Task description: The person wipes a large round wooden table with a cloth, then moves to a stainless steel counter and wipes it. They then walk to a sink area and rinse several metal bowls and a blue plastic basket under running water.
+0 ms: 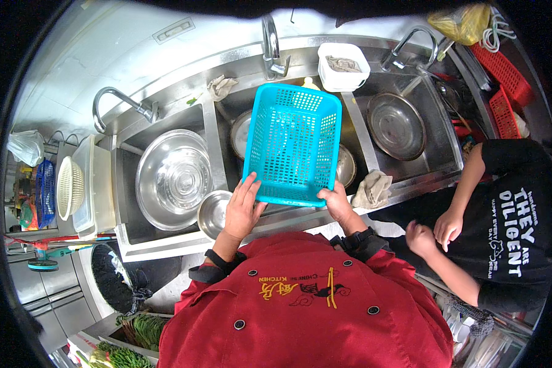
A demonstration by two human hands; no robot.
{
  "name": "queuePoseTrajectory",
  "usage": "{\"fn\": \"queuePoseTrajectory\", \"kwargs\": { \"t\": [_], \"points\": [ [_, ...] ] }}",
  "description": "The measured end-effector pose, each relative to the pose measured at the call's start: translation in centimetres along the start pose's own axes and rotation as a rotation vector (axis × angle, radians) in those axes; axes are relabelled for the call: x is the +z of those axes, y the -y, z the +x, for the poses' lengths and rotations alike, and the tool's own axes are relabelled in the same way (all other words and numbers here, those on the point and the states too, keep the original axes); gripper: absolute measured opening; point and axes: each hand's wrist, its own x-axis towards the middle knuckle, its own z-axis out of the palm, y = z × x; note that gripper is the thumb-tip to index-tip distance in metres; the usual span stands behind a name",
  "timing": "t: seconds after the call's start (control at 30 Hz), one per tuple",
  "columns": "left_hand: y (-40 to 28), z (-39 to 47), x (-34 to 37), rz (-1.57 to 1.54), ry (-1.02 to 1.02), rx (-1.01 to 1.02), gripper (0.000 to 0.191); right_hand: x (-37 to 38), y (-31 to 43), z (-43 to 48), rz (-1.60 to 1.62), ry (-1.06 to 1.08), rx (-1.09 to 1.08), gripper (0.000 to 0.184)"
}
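Note:
Both my hands hold a turquoise plastic mesh basket (285, 138) over the middle sink basin. My left hand (244, 207) grips its near left corner, and my right hand (340, 200) has the near right corner. No contents show inside the basket. Below it, round metal pans (346, 165) are partly hidden in the middle basin (361, 142). Close to my left wrist, a small steel bowl (210, 216) rests by the front edge of the sink. A crumpled beige cloth (372, 189) lies on the sink's front ledge beside my right hand.
A large steel basin (172, 179) sits in the left sink, and a round metal pan (395, 126) in the right one. Behind stand a tap (270, 46) and a white tub (344, 68) holding a cloth. A co-worker (497, 230) in black is close on my right. A lined bin (112, 278) stands left.

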Motion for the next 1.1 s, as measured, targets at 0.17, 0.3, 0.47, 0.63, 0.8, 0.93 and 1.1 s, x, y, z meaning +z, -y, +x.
{"fn": "queuePoseTrajectory", "kwargs": {
  "t": [0.17,0.3,0.47,0.63,0.8,0.93,1.1],
  "points": [
    [0.4,-0.9,0.0,-0.019,-0.011,-0.121,0.065,-0.4,0.6,-0.6,-0.121,-0.094,-0.094,0.045],
    [4.1,-4.2,-0.5,0.151,-0.007,-0.363,0.069,-2.4,0.9,-1.2,-0.168,-0.255,-0.134,0.048],
    [10.2,-11.2,-0.9,0.390,0.078,-0.621,0.081,-5.3,-0.3,-3.0,-0.199,-0.456,-0.015,0.045],
    [14.5,-15.6,-0.3,0.061,0.083,-1.053,0.081,-6.0,-1.2,-3.1,-0.071,-0.508,-0.037,0.039],
    [16.0,-16.5,0.9,-0.488,0.024,-1.358,0.020,-5.6,-0.9,-3.1,-0.081,-0.520,0.005,0.043],
    [15.3,-16.5,1.4,-0.582,0.055,-1.344,0.018,-5.3,-0.9,-3.5,-0.169,-0.510,0.011,0.042],
    [14.6,-14.6,1.3,-0.574,-0.018,-1.292,0.019,-4.5,-0.8,-4.2,-0.237,-0.473,-0.004,0.050]
  ]
}}
